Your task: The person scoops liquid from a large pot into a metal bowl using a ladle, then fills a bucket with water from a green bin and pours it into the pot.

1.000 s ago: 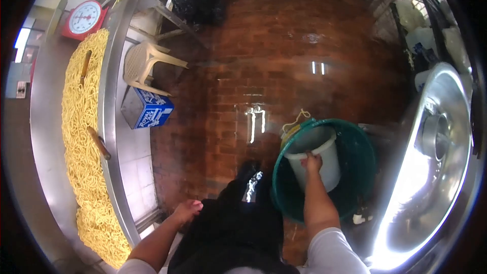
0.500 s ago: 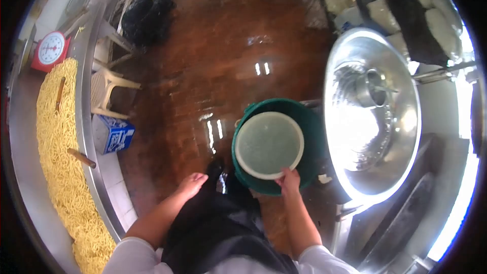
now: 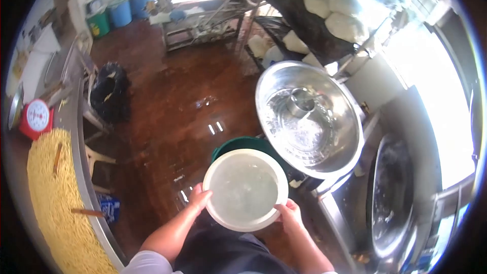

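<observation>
A round white plastic basin [image 3: 243, 152] with cloudy liquid in it is in front of my body. My left hand [image 3: 199, 199] grips its left rim, thumb on top. On the opposite side my right hand [image 3: 289, 215] is closed on the lower right rim. Behind and partly under the basin shows a green tub [image 3: 242, 143], mostly hidden by it. To the right of the tub, a big steel bowl [image 3: 271, 91] holds water and a metal cup with a handle [image 3: 301, 103].
Yellow noodles [image 3: 58, 193] cover the left counter, with wooden sticks on them and a red scale [image 3: 36, 116] behind. A wide dark wok [image 3: 390, 198] sits at the right. Farther off are a black bag [image 3: 109, 91] and shelves of white bundles [image 3: 346, 26]. The red floor [image 3: 167, 122] looks wet.
The basin has come up out of the green tub and closer to me. My left hand, free before, now holds its left rim. The view has tilted up and turned right.
</observation>
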### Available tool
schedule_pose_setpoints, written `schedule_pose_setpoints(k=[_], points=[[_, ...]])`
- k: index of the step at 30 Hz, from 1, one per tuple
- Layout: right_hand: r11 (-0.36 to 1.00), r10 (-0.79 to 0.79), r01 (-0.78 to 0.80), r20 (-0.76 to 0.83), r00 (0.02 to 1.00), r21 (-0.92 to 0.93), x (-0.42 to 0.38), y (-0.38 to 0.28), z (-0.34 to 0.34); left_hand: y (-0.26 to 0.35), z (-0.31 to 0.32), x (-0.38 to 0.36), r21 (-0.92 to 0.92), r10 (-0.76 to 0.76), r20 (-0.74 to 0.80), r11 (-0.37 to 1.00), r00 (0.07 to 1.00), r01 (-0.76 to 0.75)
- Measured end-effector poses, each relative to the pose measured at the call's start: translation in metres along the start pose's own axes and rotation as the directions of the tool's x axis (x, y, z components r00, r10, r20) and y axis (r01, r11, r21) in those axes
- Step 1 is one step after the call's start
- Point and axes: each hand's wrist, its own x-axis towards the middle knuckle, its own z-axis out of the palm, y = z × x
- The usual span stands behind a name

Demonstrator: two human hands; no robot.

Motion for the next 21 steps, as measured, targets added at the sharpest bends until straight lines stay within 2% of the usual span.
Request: schedule_pose_setpoints(k=[3, 5, 6, 8, 12, 14, 16, 18, 20, 21], points=[[0.998, 0.002, 0.003, -0.077, 0.997, 0.061, -0.032, 0.011, -0.011, 0.032, -0.007, -0.021, 0.02, 0.049, 0.116, 0.998, 0.992, -0.052], [0.995, 0.032, -0.02, -0.128, 0.991, 0.096, -0.059, 0.023, -0.022, 0.057, -0.006, -0.046, 0.115, 0.07, 0.13, 0.99, 0.989, -0.085], [0.991, 0.042, -0.023, -0.144, 0.989, 0.13, -0.07, 0.036, -0.029, 0.071, -0.001, -0.062, 0.07, 0.089, 0.154, 0.993, 0.984, -0.1], [0.984, 0.093, -0.06, -0.201, 0.975, 0.167, -0.088, 0.068, -0.047, 0.059, 0.011, -0.065, 0.184, 0.081, 0.185, 0.976, 0.979, -0.116], [0.942, 0.15, -0.045, -0.301, 0.942, 0.332, -0.132, 0.122, -0.084, 0.068, 0.053, -0.1, 0.227, 0.093, 0.34, 0.958, 0.936, -0.178], [0.9, 0.177, -0.005, -0.354, 0.919, 0.437, -0.168, 0.139, -0.101, 0.063, 0.079, -0.12, 0.293, -0.029, 0.468, 0.948, 0.883, -0.124], [0.846, 0.247, -0.012, -0.372, 0.895, 0.534, -0.202, 0.172, -0.13, 0.043, 0.111, -0.135, 0.311, -0.009, 0.562, 0.929, 0.827, -0.202], [0.803, 0.261, 0.04, -0.411, 0.873, 0.595, -0.237, 0.205, -0.157, 0.032, 0.146, -0.165, 0.354, -0.094, 0.673, 0.912, 0.734, -0.209], [0.793, 0.198, 0.169, -0.51, 0.837, 0.586, -0.274, 0.23, -0.176, 0.038, 0.18, -0.207, 0.372, -0.072, 0.724, 0.878, 0.686, -0.3], [0.782, 0.243, 0.164, -0.537, 0.808, 0.601, -0.301, 0.215, -0.182, 0.033, 0.193, -0.222, 0.366, -0.082, 0.756, 0.875, 0.649, -0.316]])
